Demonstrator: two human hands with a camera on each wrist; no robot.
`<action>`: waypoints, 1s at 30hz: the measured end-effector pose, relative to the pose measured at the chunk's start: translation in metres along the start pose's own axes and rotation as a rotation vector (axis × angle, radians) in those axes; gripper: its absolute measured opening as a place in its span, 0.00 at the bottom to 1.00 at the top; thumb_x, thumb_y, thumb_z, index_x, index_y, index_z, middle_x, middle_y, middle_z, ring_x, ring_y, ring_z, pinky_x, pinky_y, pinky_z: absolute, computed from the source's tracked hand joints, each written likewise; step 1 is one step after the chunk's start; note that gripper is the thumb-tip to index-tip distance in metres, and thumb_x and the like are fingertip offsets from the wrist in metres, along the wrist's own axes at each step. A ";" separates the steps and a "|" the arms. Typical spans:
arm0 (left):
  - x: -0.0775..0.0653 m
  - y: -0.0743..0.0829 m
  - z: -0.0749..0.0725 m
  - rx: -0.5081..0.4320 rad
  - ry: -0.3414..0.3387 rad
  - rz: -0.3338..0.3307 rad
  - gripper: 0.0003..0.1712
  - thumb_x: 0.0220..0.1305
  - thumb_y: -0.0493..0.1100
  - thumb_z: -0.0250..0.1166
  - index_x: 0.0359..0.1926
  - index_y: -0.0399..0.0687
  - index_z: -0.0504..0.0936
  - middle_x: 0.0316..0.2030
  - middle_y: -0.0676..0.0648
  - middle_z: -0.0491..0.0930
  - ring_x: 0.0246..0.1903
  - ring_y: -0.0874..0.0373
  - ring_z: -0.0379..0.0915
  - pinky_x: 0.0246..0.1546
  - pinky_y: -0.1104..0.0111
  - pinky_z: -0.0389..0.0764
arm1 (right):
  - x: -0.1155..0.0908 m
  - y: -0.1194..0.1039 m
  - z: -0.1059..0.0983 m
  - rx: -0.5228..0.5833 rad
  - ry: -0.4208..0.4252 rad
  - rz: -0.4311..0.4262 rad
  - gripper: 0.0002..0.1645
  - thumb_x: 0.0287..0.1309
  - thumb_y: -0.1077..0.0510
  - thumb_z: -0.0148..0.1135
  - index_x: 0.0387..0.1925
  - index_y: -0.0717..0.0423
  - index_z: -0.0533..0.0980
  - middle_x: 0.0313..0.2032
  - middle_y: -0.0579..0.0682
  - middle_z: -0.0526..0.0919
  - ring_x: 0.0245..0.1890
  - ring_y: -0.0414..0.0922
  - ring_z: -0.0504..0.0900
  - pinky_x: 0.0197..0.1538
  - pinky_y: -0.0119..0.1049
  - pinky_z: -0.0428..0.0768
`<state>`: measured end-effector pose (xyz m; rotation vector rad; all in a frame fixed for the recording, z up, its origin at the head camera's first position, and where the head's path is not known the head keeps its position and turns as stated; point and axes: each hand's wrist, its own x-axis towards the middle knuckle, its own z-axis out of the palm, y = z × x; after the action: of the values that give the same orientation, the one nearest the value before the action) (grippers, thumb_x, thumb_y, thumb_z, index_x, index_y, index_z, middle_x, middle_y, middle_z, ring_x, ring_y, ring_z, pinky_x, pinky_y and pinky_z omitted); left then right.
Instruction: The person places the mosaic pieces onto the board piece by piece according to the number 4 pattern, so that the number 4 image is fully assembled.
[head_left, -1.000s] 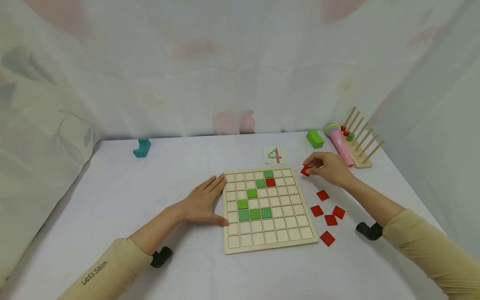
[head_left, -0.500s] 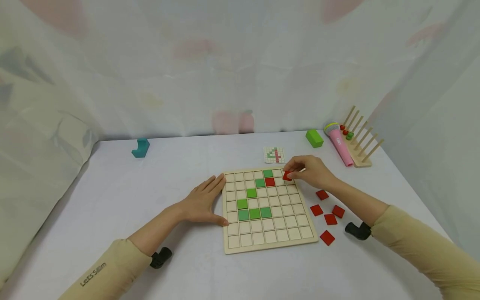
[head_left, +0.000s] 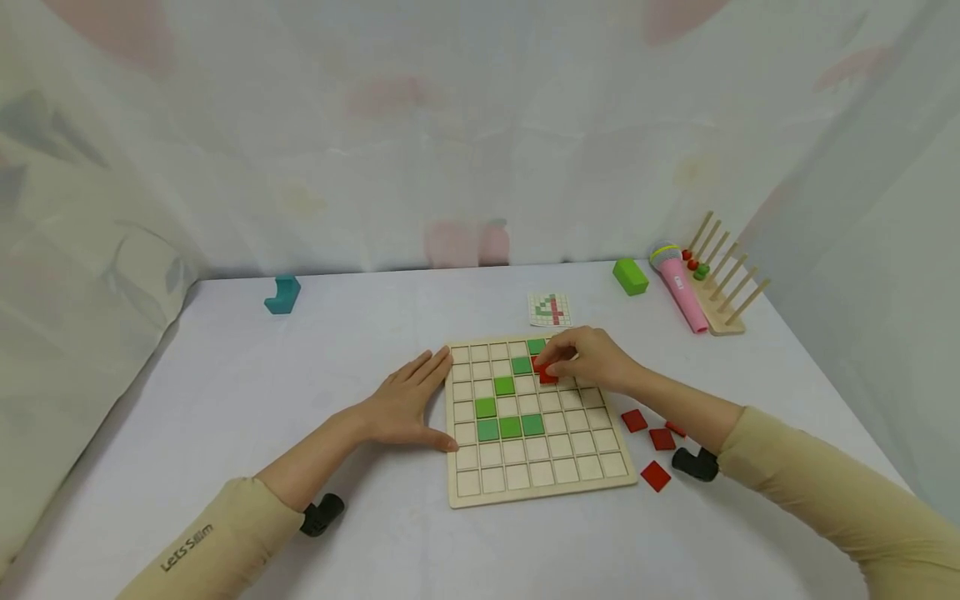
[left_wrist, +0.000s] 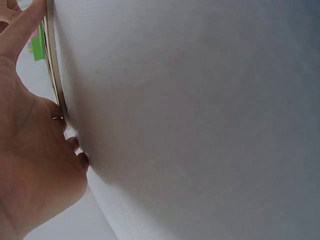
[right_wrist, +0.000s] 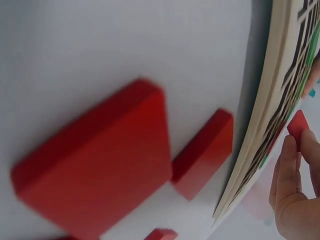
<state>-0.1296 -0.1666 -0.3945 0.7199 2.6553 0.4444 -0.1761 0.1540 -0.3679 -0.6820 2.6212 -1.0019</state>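
Observation:
A wooden grid board (head_left: 517, 482) lies on the white table, with several green tiles (head_left: 510, 427) in its squares. My right hand (head_left: 588, 357) pinches a red square tile (head_left: 549, 377) between thumb and fingers, low over the board's upper part. In the right wrist view, the same red tile (right_wrist: 298, 125) stands tilted at the fingertips. Another red tile in the board is mostly covered by that hand. My left hand (head_left: 405, 406) rests at the board's left edge, fingers straight and thumb spread; in the left wrist view, fingertips touch the board's side (left_wrist: 52, 60).
Several loose red tiles (head_left: 656, 476) lie right of the board, partly under the right forearm. Behind it lies a small pattern card (head_left: 550, 310). Farther back are a green block (head_left: 631, 277), a pink toy microphone (head_left: 681, 292), a pegged wooden stand (head_left: 726, 321) and a teal block (head_left: 282, 296).
My right hand has carried the red tile leftward from beside the board to over its upper squares. My left hand has stayed at the board's left edge.

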 end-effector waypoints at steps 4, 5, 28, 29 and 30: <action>0.001 0.000 0.000 0.004 0.000 -0.003 0.74 0.45 0.76 0.68 0.79 0.47 0.38 0.81 0.49 0.34 0.80 0.42 0.31 0.73 0.37 0.52 | -0.001 -0.003 0.005 -0.005 -0.013 -0.011 0.10 0.59 0.64 0.66 0.40 0.50 0.87 0.43 0.49 0.89 0.43 0.44 0.83 0.48 0.38 0.80; 0.001 0.000 0.000 0.006 -0.001 -0.006 0.74 0.45 0.76 0.68 0.79 0.48 0.38 0.81 0.49 0.34 0.80 0.43 0.31 0.73 0.37 0.52 | -0.001 -0.003 0.006 -0.005 -0.014 -0.010 0.10 0.59 0.64 0.65 0.41 0.50 0.87 0.44 0.49 0.89 0.44 0.44 0.83 0.49 0.39 0.81; 0.001 0.000 0.001 0.002 0.003 0.004 0.74 0.46 0.75 0.69 0.79 0.45 0.39 0.81 0.47 0.35 0.80 0.41 0.32 0.72 0.37 0.52 | 0.001 -0.002 0.011 -0.039 -0.007 0.034 0.06 0.59 0.64 0.66 0.35 0.51 0.86 0.40 0.49 0.89 0.43 0.45 0.83 0.49 0.40 0.81; 0.001 0.000 0.001 0.003 0.003 0.004 0.74 0.46 0.75 0.69 0.79 0.45 0.39 0.81 0.47 0.35 0.80 0.41 0.32 0.73 0.37 0.52 | 0.001 -0.002 0.011 -0.043 -0.005 0.034 0.06 0.59 0.64 0.66 0.36 0.51 0.86 0.40 0.49 0.88 0.43 0.44 0.83 0.49 0.40 0.81; 0.001 0.000 0.001 0.002 0.003 0.005 0.74 0.46 0.75 0.69 0.79 0.45 0.39 0.81 0.47 0.35 0.80 0.41 0.32 0.72 0.37 0.52 | 0.001 -0.002 0.011 -0.049 -0.001 0.032 0.06 0.59 0.64 0.66 0.35 0.51 0.86 0.40 0.49 0.88 0.43 0.44 0.82 0.49 0.39 0.80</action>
<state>-0.1299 -0.1661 -0.3953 0.7269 2.6580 0.4450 -0.1717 0.1461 -0.3746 -0.6489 2.6550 -0.9313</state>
